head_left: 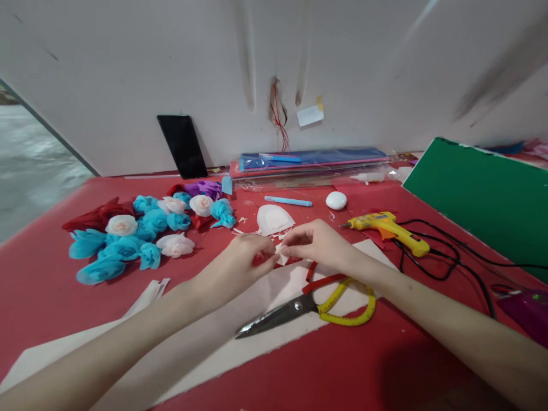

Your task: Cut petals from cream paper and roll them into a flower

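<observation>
Between the fingertips of my left hand (250, 257) and my right hand (314, 245) is a small white paper piece (282, 255), pinched from both sides. Its full shape is partly covered by the fingers. Just beyond it lies a rounded white paper cutout (274, 220) with thin paper scraps around it. Under my hands stretches a large white paper sheet (214, 357). Scissors (299, 305) with red and yellow wrapped handles rest on that sheet, close below my right hand, blades pointing left.
Blue, white, red and purple paper flowers (141, 228) are piled at left. A yellow glue gun (391, 228) with a black cord lies at right, near a green board (483, 200). Behind are a blue pen (288, 201), a white egg-shaped object (336, 200) and a leaning phone (183, 145).
</observation>
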A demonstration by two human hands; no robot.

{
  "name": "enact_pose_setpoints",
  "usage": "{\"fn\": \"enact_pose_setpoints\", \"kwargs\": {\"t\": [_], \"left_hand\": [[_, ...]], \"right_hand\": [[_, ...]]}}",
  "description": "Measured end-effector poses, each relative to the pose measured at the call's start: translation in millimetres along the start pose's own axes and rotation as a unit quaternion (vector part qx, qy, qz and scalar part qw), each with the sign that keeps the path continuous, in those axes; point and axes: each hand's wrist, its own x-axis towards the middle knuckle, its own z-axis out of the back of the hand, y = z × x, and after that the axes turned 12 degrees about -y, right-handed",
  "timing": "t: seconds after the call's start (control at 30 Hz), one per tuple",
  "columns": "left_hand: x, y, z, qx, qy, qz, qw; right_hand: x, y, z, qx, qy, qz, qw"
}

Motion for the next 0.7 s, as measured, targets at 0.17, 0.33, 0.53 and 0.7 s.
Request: {"fn": "enact_pose_setpoints", "kwargs": {"t": [0.17,0.33,0.53,0.7], "left_hand": [[-8,8,-3.4,0.056,0.014,-0.005,0.998],[-12,8,-9.1,0.064,0.014,-0.004,0.998],[-12,9,-14.6,0.05,0.008,-0.017,0.999],[-14,7,-12.1,0.039,-0.005,-0.029,0.999]], "right_hand": [[2,0,6,-0.062,-0.021,0.042,0.997],[6,7,8,-0.118,0.031,0.062,0.991],[22,15,3,-0.192,0.135,0.083,0.969],[35,17,-3,-0.216,0.254,0.094,0.938]]}}
